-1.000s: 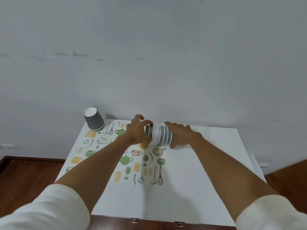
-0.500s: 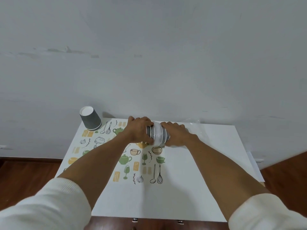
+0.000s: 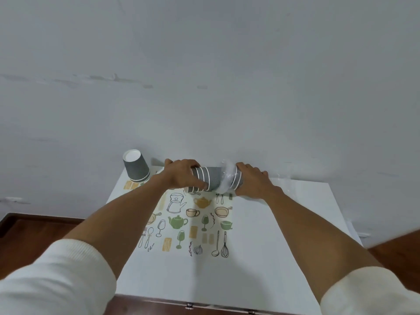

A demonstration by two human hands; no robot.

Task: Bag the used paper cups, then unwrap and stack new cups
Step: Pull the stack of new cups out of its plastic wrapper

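Left hand point(image 3: 181, 176) fingers grasp the bare end of a sideways grey paper cup stack point(image 3: 210, 179). Right hand point(image 3: 252, 181) fingers grasp the opposite end, clear plastic wrap point(image 3: 226, 180) bunched just beside them.

Left hand point(image 3: 181, 176) and right hand point(image 3: 252, 180) clenched, arms outstretched.

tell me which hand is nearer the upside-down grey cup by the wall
Left. The left hand grips the near end of the cup stack, just right of the upside-down cup; the right hand holds the stack's far end.
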